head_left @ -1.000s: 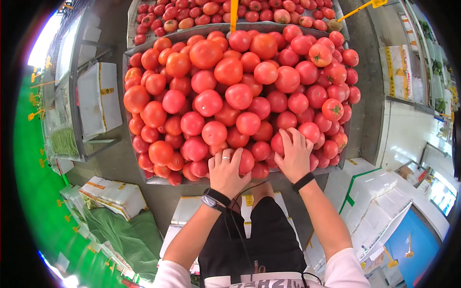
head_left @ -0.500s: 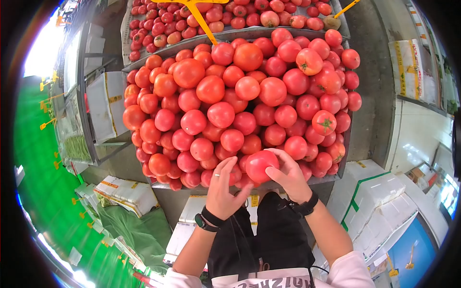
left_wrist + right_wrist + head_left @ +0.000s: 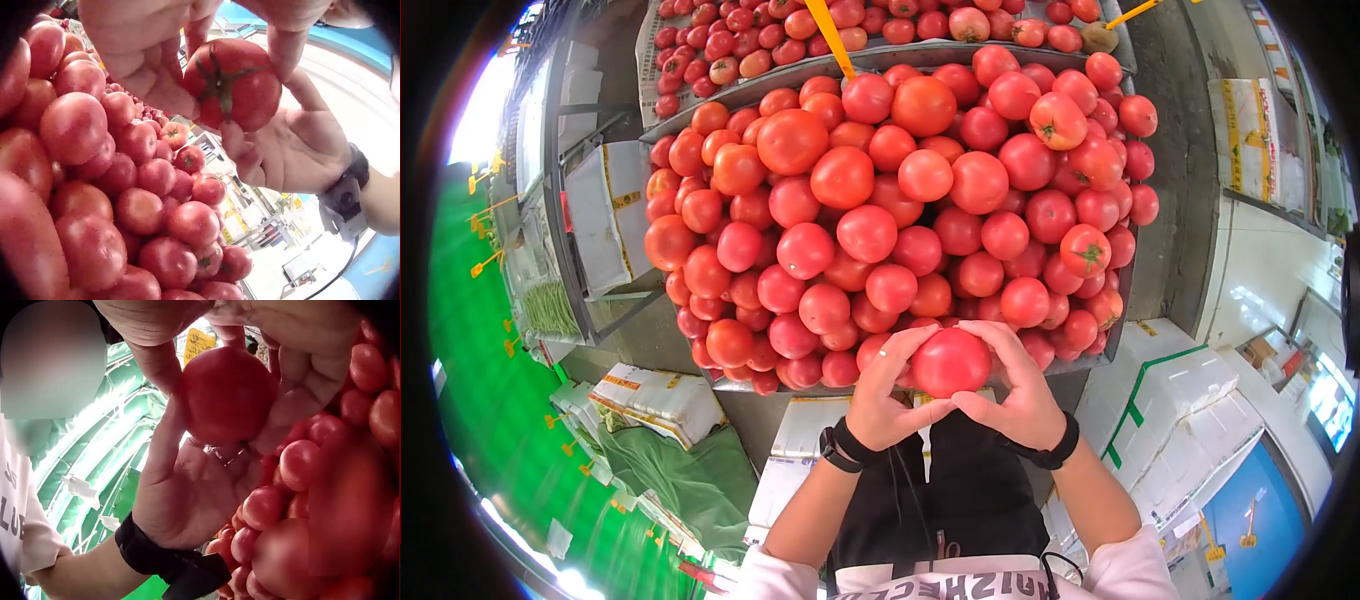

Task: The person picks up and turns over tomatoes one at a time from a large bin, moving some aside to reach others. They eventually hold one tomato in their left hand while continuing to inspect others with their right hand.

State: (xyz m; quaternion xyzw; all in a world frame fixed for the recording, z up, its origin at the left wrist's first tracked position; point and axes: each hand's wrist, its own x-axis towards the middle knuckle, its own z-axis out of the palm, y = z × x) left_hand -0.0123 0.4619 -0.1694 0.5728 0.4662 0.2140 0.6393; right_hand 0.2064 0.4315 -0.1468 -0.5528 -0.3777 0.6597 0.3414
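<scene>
A large red tomato (image 3: pixel 952 363) is held between both hands, just above the front edge of the pile. My left hand (image 3: pixel 883 402) curves round its left side, thumb at the near side. From the other side my right hand (image 3: pixel 1024 398) grips it, and the two thumbs meet below it in the head view. Green leafy sepals show on the held tomato (image 3: pixel 247 87) in the left wrist view, while its smooth side faces the right wrist camera. Behind the hands rises a heap of tomatoes (image 3: pixel 867 234), filling a grey metal-edged stand (image 3: pixel 1060 366).
Beyond the heap lies a second bed of smaller tomatoes (image 3: pixel 740 40), with a yellow sign stake (image 3: pixel 830 40) between them. White foam boxes (image 3: pixel 1165 400) stand at the right, another foam box (image 3: pixel 658 405) and a green cloth (image 3: pixel 685 480) at the left.
A second ago both hands rested on tomatoes at the pile's front. The right hand then lifted one tomato toward the body, and the left hand has since closed round it too.
</scene>
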